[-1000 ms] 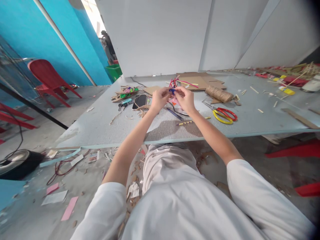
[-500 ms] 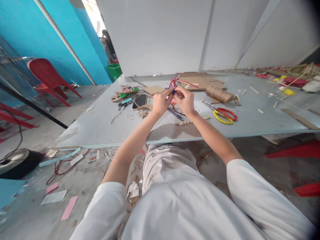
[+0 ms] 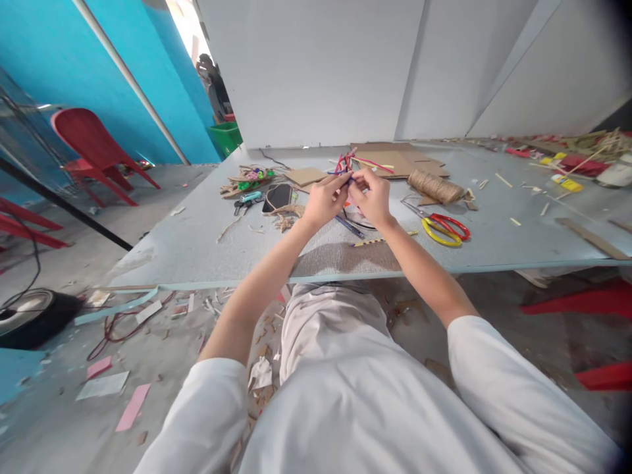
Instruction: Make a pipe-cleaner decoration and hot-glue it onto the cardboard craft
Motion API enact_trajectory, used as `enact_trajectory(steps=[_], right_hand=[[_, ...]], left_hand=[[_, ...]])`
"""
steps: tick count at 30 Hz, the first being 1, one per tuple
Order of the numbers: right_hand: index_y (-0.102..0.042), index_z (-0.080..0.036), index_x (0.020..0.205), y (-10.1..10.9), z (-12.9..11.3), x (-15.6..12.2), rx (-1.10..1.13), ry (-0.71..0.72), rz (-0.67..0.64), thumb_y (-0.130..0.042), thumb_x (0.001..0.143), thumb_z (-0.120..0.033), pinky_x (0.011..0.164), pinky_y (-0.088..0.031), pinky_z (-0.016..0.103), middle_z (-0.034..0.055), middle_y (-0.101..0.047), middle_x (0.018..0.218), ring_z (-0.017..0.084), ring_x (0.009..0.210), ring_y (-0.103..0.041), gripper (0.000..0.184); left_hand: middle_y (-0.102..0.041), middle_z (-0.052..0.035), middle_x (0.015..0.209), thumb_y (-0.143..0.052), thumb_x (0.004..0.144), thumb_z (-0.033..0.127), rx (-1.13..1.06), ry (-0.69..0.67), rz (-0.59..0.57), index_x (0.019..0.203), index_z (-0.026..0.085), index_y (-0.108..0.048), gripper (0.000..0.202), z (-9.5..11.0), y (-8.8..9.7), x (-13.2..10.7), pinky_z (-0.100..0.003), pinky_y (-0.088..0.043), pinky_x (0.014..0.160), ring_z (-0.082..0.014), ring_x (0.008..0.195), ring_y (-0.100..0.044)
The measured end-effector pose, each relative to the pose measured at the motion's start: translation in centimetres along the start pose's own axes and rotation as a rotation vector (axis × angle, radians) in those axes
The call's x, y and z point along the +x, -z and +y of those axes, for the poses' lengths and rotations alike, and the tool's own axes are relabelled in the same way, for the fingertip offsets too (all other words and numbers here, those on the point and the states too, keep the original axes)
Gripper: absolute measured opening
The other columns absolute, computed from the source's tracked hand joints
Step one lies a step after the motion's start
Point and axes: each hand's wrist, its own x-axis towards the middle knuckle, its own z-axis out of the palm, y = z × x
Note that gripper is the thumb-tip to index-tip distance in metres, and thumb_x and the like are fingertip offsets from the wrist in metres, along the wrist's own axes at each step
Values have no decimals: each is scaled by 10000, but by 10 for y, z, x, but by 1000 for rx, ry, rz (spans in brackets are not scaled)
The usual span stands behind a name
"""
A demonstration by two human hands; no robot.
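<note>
Left hand and right hand, close together over the table, pinch a small blue piece between them! Fingers mostly cover it: long axis, pointing direction, impossible to call.

- On my feed I see a turquoise wall at left, crossed by a slanting pale pole.
- Before it, a red plastic chair stands on the scrap-littered grey concrete floor.
- Bright light shows in a narrow opening above a green bin.
- White panels rise behind the pale grey desk.
</note>
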Motion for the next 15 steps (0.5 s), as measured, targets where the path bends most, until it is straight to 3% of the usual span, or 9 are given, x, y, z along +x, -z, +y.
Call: enact_trajectory(steps=[3, 9, 12, 15], right_hand=[[-595, -212, 808, 2, -1, 1, 17, -30, 5, -551, 837, -305, 629, -513, 265, -11, -648, 686, 127, 612, -618, 106], [-646, -225, 910, 8, -2, 4, 14, -11, -108, -434, 913, -460, 690, -530, 323, 26, -683, 779, 171, 688, -658, 316], [-644, -220, 940, 8, 2, 7, 80, -62, -51, -409, 914, -500, 677, -538, 315, 37, -687, 804, 174, 722, -668, 367], [-647, -217, 923, 8, 5, 10, 103, -71, 1, -487, 873, -504, 650, -532, 301, 43, -682, 831, 171, 737, -657, 333]], left_hand=[[-650, -61, 896, -507, 809, 156, -26, 7, -2, 1180, 152, -611, 386, -4, -2, 0, -195, -487, 642, -105, 691, -591], [-635, -40, 852, -594, 807, 229, -98, 73, 64, 1144, 171, -615, 343, -14, 0, 3, -183, -479, 618, -96, 691, -584], [-640, -47, 842, -581, 835, 253, -180, 88, 72, 1154, 167, -602, 331, -19, 0, 5, -182, -479, 599, -113, 739, -609], [-656, -52, 878, -533, 880, 287, -286, 79, 41, 1229, 189, -537, 363, -23, -3, 7, -198, -497, 606, -134, 794, -641]])
